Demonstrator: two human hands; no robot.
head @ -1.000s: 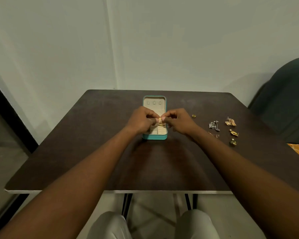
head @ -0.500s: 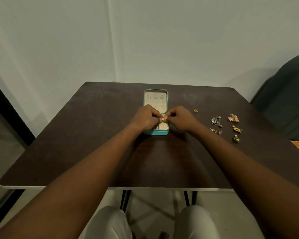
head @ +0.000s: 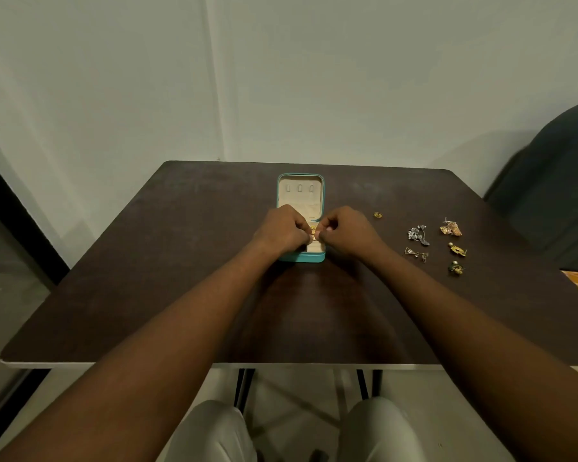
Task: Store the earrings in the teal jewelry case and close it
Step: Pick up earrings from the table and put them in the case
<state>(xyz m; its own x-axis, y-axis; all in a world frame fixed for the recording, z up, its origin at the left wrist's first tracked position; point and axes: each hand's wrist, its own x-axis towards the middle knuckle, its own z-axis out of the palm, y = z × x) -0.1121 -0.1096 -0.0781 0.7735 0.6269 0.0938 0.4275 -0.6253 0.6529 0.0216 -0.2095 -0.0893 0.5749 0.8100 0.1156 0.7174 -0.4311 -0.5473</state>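
A gold earring [head: 313, 232] is being pinched btwn both hands, just above the near half of the open teal jewelry case [head: 300, 258]. Fingers of the left hand [head: 282, 231] & right hand [head: 349, 233] are being curled tight round it from either side. The case is being carried mid-worktop [head: 181, 261], lid laid flat toward the wall. Loose earrings [head: 417, 235] are being shown scattered to the right, well apart from the case, w/ a small gold piece [head: 377, 214] nearer it.

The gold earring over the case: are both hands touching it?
Touching. In the head view, the left hand and right hand pinch the earring from either side.
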